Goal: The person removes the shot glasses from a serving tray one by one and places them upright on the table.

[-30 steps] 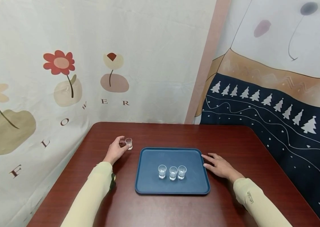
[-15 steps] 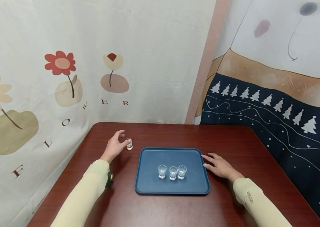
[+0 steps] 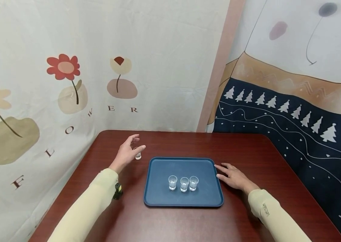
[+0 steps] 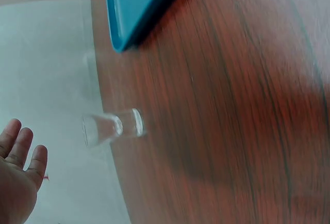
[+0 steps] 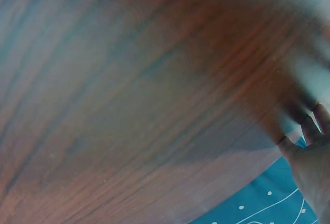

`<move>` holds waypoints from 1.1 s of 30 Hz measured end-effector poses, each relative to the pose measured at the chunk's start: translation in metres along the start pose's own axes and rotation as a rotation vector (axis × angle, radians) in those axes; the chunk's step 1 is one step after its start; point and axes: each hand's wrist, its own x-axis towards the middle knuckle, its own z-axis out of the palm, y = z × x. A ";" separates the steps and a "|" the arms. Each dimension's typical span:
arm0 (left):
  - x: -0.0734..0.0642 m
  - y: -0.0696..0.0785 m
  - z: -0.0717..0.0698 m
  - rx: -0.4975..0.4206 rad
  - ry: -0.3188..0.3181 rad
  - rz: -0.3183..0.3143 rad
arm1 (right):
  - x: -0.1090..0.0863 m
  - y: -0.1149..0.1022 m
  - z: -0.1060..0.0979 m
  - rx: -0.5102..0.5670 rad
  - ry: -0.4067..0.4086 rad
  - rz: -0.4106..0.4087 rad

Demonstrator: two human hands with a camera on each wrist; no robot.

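Note:
A small clear shot glass [image 3: 138, 156] stands upright on the table, left of the blue tray's far corner. My left hand [image 3: 126, 152] hovers over it with fingers spread, hiding its upper part from the head view. In the left wrist view, a gap separates the hand [image 4: 19, 180] from the glass [image 4: 111, 126]. Three similar shot glasses stand close together on the blue tray [image 3: 161, 168]: a left one [image 3: 172, 183], a middle one [image 3: 184, 185] and a right one [image 3: 193, 184]. At the tray's right rim, my right hand [image 3: 234, 176] rests with fingers extended, fingertips at the edge.
The reddish-brown wooden table [image 3: 170, 225] has rounded far corners. Behind it hangs a pale cloth [image 3: 170, 67] printed with flowers and letters. A dark blue cloth [image 3: 279, 131] with white trees runs along the right side.
My left hand has come off the shot glass, lifting and moving slightly away with fingers spreading. The glass stays where it stood. My right hand and the tray have not moved.

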 end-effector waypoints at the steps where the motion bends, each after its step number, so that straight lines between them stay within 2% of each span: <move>1: 0.000 0.001 0.001 -0.003 -0.004 0.003 | 0.000 0.000 0.000 -0.001 0.001 -0.001; 10: -0.006 0.012 0.015 -0.035 -0.035 0.046 | 0.001 0.000 0.002 -0.007 0.012 -0.005; 14: -0.010 0.013 0.023 -0.017 -0.047 0.063 | 0.001 0.001 0.003 -0.008 0.010 -0.003; 20: -0.019 0.013 0.036 0.020 -0.101 0.070 | 0.001 0.000 0.002 -0.006 0.015 -0.002; 27: -0.030 0.013 0.050 -0.013 -0.168 0.105 | 0.002 0.000 0.002 -0.012 0.017 -0.003; 33: -0.038 0.015 0.059 -0.016 -0.209 0.111 | 0.001 0.001 0.002 -0.006 0.022 -0.006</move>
